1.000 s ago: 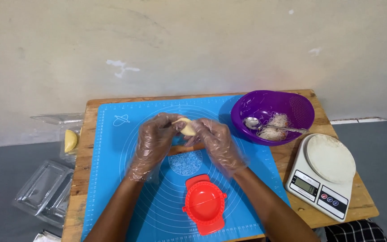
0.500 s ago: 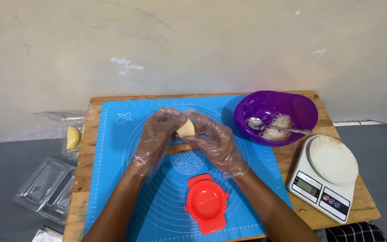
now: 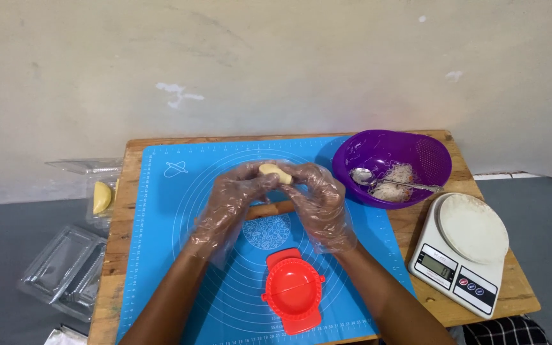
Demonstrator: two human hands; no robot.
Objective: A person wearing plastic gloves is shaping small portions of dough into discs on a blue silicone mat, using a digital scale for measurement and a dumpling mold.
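Both gloved hands had barely shifted: left hand (image 3: 231,203) and right hand (image 3: 317,199) together pinched the dough piece (image 3: 275,173), lying left-to-right, between them above the blue mat (image 3: 161,211).

I see a red dumpling press (image 3: 293,299) on the blue mat (image 3: 161,191), a purple bowl (image 3: 391,156) with a spoon (image 3: 378,179), and a white scale (image 3: 461,252) at right.

Home food-prep spot: small wooden desk (image 3: 455,300) against bare plaster wall (image 3: 276,70), blue silicone baking mat (image 3: 161,211) under the fingers, white kitchen scale (image 3: 461,252) right of them, red plastic dumpling press (image 3: 293,291) just below.
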